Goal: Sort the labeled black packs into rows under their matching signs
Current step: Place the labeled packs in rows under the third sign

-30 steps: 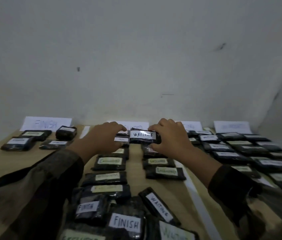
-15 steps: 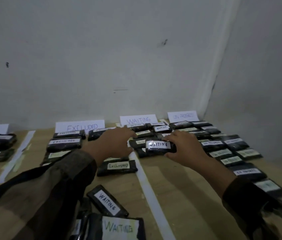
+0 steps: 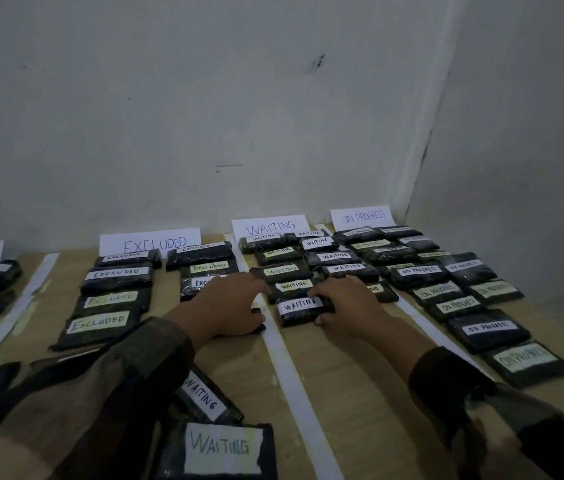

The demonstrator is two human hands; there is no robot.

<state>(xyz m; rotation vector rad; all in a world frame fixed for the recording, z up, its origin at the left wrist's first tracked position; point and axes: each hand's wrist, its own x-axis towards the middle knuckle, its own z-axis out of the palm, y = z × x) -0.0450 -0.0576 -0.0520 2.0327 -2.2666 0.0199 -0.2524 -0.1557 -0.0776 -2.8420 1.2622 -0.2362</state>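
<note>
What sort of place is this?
Likely a makeshift sorting station in a bare room: a wooden table against blank white walls, handwritten paper signs such as WAITING, and rows of labeled black packs.

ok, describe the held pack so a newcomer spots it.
Find the white paper WAITING sign at the wall; follow its left column toward the camera. The nearest one is the black plastic pack with a white WAITING label, the only one in the grip of the right hand.

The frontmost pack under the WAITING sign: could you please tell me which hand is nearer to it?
Right. The right hand grips the WAITING pack at its right end; the left hand lies left of it, at the white strip.
</note>
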